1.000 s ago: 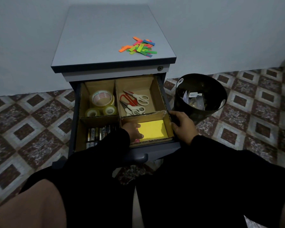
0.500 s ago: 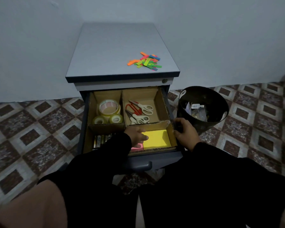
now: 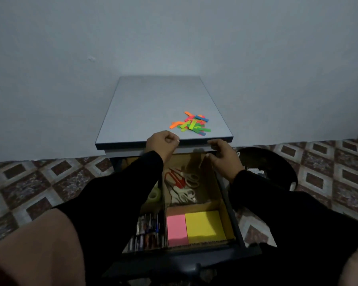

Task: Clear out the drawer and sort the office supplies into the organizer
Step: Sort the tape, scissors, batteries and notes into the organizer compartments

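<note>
1. Hands first: we see the left hand (image 3: pixel 162 143) raised at the front edge of the grey cabinet top (image 3: pixel 153 104), its fingers curled into a loose fist; whether it pinches anything we cannot tell in this dim view.
2. We see the right hand (image 3: pixel 223 156) just beside that edge, fingers spread and gently bent, holding nothing.
3. We find the pile of small neon paper strips (image 3: pixel 191 124) lying on the cabinet top, near its front right corner, just beyond both hands.
4. Below the arms, the open dark drawer (image 3: pixel 239 234) holds a brown cardboard organizer (image 3: pixel 212 183) split into compartments.
5. We see the red and white scissors (image 3: pixel 182 182) in the far right compartment.
6. The pink sticky pad (image 3: pixel 176 229) and yellow sticky pad (image 3: pixel 205 226) lie side by side, touching, in the near right compartment.
7. Batteries (image 3: pixel 148 232) fill the near left compartment; a clear tape roll (image 3: pixel 154 194) shows in the far left one, mostly hidden by the sleeve.
8. A black round bin (image 3: pixel 277 170) stands on the patterned tile floor (image 3: pixel 29 186) right of the drawer.
</note>
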